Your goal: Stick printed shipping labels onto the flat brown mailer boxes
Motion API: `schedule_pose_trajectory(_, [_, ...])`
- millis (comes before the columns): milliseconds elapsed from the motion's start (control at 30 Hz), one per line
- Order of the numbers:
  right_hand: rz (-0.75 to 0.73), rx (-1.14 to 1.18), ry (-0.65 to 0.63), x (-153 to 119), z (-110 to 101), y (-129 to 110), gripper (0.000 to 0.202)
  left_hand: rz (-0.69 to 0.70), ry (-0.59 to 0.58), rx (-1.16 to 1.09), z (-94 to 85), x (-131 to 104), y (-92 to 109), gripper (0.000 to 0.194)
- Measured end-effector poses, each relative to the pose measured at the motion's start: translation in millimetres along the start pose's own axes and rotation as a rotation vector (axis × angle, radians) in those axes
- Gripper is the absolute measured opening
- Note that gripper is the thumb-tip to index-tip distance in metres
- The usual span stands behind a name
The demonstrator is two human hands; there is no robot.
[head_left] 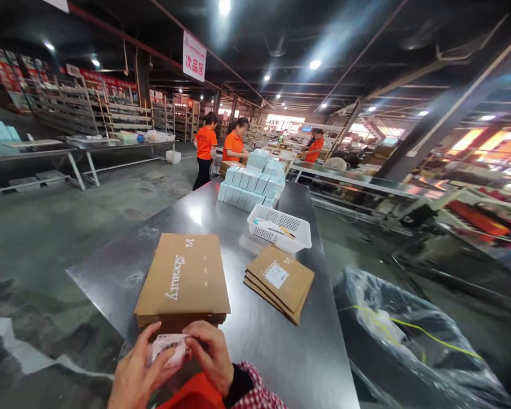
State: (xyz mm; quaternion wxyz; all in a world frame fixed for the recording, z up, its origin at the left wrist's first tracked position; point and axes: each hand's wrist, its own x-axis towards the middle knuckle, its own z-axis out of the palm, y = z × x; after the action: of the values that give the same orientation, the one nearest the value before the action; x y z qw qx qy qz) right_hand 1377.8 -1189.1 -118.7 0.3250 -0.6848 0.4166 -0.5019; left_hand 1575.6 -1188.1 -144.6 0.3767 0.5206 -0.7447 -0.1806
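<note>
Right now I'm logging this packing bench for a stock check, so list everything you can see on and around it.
steel table: one, grey, centre
flat cartons: one stack, brown, printed "beauty", near edge
smaller flat cartons: one stack, brown, white label, right of those
basket: one, white, mid-table
boxes: many, pale blue, far end
plastic-covered bin: one, dark, right of table
people: three, orange shirts, background
small packet: one, pinkish white, in both hands
left hand: holding packet
right hand: holding packet

Bare steel table [255, 335] between two cardboard stacks, left stack [183, 281], right stack [280, 282], white basket [280, 227] beyond
</note>
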Motion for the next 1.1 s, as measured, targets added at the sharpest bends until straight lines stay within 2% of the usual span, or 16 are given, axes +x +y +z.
schedule_pose_trajectory(33, [0.017,-0.026,0.025,3.8,-5.0,0.4,0.027,0.032,-0.05,0.027,-4.7,1.8,-3.7,0.037])
schedule_pose_trajectory(100, [0.094,-0.075,0.155,22.2,-22.2,4.8,0.028,0.14,-0.115,0.077,-14.4,4.6,-14.7,0.031])
schedule_pose_trajectory(200, [0.26,-0.053,0.429,71.7,-56.8,20.1,0.03,0.38,-0.094,0.185,-27.5,9.5,-30.4,0.032])
schedule_pose_trajectory(233, [0.297,-0.039,0.453,89.8,-65.8,27.1,0.029,0.461,-0.085,0.22,-30.6,12.0,-32.9,0.034])
schedule_pose_trajectory(300, [0.343,-0.072,0.312,121.2,-73.8,42.4,0.026,0.595,-0.073,0.288,-33.3,18.9,-32.5,0.033])
schedule_pose_trajectory(400, [0.362,-0.181,0.016,149.6,-60.9,60.8,0.03,0.669,-0.037,0.352,-26.5,32.6,-26.5,0.023])
schedule_pose_trajectory(500, [0.36,-0.396,-0.141,160.7,-38.5,66.9,0.038,0.653,-0.024,0.345,-11.4,45.8,-31.1,0.018])
schedule_pose_trajectory(600, [0.358,-0.73,-0.3,163.2,-27.6,63.2,0.05,0.581,-0.086,0.295,0.9,52.5,-48.7,0.021])
schedule_pose_trajectory(667, [0.361,-0.884,-0.309,160.3,-25.6,59.4,0.066,0.543,-0.123,0.265,4.6,52.4,-59.9,0.023])
schedule_pose_trajectory(767, [0.316,-0.995,-0.224,147.9,-16.0,56.9,0.08,0.533,-0.139,0.264,6.7,49.3,-67.2,0.025])
schedule_pose_trajectory(800, [0.264,-0.991,-0.234,142.9,-9.7,57.5,0.078,0.531,-0.132,0.269,7.3,48.4,-67.7,0.025])
schedule_pose_trajectory(900, [0.075,-0.923,-0.381,135.7,5.4,62.7,0.061,0.537,-0.106,0.255,8.9,46.6,-68.7,0.027])
schedule_pose_trajectory(933, [0.078,-0.916,-0.394,137.4,4.0,65.2,0.057,0.543,-0.109,0.243,8.7,46.0,-70.2,0.027])
schedule_pose_trajectory(1000, [0.265,-0.955,-0.267,143.4,-13.9,69.5,0.054,0.563,-0.138,0.21,6.0,43.7,-75.9,0.026])
schedule_pose_trajectory(1100, [0.737,-0.921,0.06,140.4,-62.3,71.0,0.053,0.538,-0.085,0.166,-1.3,37.5,-91.1,0.025])
